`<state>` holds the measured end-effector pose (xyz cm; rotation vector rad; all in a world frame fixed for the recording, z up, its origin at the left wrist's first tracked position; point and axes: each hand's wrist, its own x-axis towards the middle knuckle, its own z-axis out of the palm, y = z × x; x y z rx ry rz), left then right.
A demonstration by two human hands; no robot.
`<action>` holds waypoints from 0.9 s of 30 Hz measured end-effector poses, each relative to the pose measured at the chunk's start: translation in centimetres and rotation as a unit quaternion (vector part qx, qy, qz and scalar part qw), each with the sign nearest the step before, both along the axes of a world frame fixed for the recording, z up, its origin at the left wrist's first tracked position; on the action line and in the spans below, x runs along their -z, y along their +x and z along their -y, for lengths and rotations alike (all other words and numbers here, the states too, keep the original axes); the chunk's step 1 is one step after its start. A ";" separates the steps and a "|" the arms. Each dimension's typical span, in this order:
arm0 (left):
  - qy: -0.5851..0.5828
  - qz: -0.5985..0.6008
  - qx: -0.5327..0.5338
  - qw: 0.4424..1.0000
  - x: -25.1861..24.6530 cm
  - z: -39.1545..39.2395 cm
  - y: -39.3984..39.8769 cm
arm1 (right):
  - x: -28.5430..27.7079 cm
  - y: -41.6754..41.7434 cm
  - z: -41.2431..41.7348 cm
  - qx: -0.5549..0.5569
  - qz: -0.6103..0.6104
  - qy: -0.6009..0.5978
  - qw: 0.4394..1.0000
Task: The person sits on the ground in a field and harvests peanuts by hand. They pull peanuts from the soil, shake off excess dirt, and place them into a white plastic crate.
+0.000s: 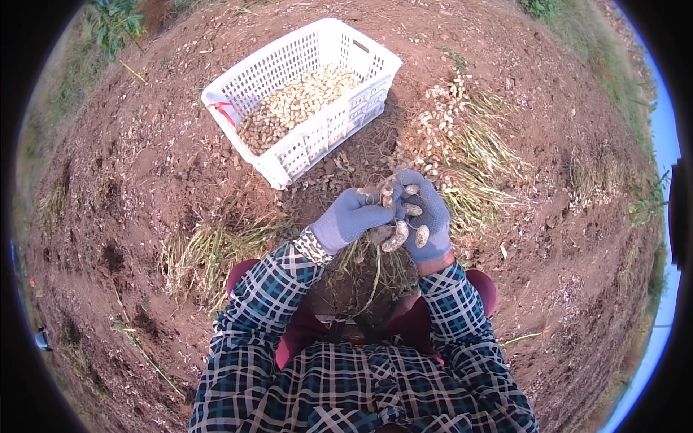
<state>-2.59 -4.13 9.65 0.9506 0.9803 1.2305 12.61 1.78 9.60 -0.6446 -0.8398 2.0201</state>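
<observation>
In front of my knees, both gloved hands meet around one peanut plant (378, 270), whose stems hang down between my legs. My left hand (349, 216), in a grey-blue dotted glove, pinches the plant near its roots. My right hand (430, 214) closes on the same root end from the other side. Several peanut pods (398, 236) with soil on their shells dangle between and over the gloves. Fine roots stick up above the fingertips. The gloves hide part of the root end. Beyond my hands stands a white plastic crate (325, 127), partly filled with peanuts (303, 100).
A red tie (223, 111) hangs on the crate's left end. Right of the crate lie pulled peanut plants (482, 146) with pods attached. More cut stems (211, 254) lie by my left knee. Bare brown soil (146, 189) surrounds everything, with a leafy plant (115, 24) at the far left.
</observation>
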 end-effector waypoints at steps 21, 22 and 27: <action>-0.048 -0.070 0.087 0.993 0.8 -0.1 -1.8 | -1.4 1.6 -0.9 -0.118 0.325 0.331 0.878; -0.030 -0.050 0.071 0.996 1.0 -0.2 -1.5 | -1.1 1.6 -0.8 -0.099 0.301 0.329 0.890; -0.020 0.091 0.024 0.995 0.7 0.2 -1.2 | 0.3 1.4 0.2 -0.068 0.112 0.079 0.988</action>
